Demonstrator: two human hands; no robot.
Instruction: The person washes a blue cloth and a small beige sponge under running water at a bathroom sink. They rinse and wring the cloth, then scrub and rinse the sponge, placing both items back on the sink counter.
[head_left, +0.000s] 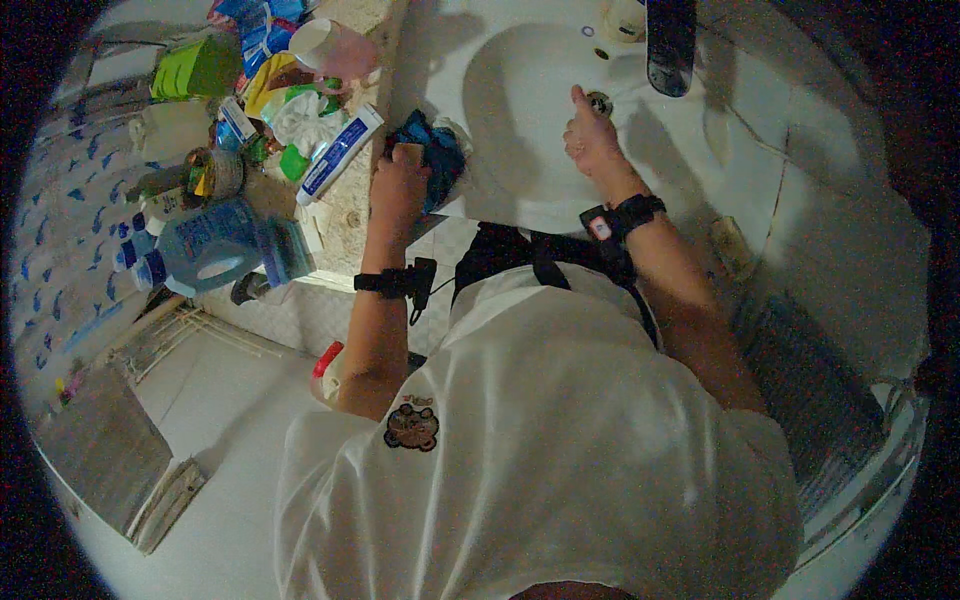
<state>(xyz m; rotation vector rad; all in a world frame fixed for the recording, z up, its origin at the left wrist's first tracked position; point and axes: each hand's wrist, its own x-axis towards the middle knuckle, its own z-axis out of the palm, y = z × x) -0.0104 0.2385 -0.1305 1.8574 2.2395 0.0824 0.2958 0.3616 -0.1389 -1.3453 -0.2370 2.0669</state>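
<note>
My left hand (401, 184) is at the left edge of a white washbasin (517, 187), against a crumpled dark blue cloth-like bundle (444, 161). A small tan patch shows by its fingertips; whether the fingers grip anything is unclear. Over the bowl is my right hand (592, 139), fingers curled in and thumb extended, with nothing visible in it. Just past that hand, the round drain (599, 103) shows. A dark-looking faucet (670, 49) juts over the basin from the far side. Both wrists wear black straps with small devices.
Left of the basin, a stone-like counter (352, 217) is crowded: a toothpaste tube (339, 155), a large blue plastic jug (210, 247), a green container (195, 67), a pale cup (330, 46) and a tape roll (223, 172). Behind the faucet, a small pale container (624, 21) stands.
</note>
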